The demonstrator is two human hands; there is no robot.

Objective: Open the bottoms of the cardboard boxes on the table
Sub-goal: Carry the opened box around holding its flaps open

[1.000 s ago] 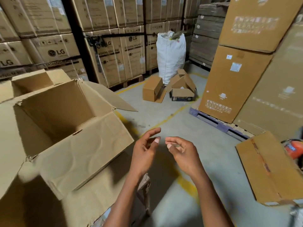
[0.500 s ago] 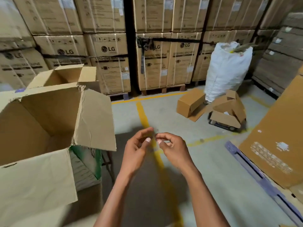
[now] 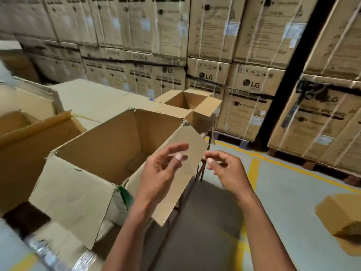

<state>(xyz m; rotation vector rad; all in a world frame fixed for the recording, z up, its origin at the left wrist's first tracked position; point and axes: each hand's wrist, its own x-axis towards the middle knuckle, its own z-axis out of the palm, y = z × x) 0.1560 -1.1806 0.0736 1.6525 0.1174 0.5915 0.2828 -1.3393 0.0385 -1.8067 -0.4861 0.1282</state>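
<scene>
Stacked appliance cartons [image 3: 252, 89] wall in the far side of this warehouse, over a grey concrete floor [image 3: 293, 202] lined with yellow. Nearest, the person's left hand [image 3: 162, 169] and right hand [image 3: 226, 169] hang apart in mid-air beside each other, fingers loosely curled; whether they pinch some small scrap between them I cannot tell. Neither touches a box. Just beyond the left hand stands the big open box [image 3: 101, 159] on the bench, plain brown corrugated board, its four flaps splayed outward with ragged torn corners, one flap drooping toward the wrist. I'd judge this box done and the hands between boxes. Next should come a reach to another box: left lies one [image 3: 35, 130], farther back a smaller square one [image 3: 185, 100], mouth open.
</scene>
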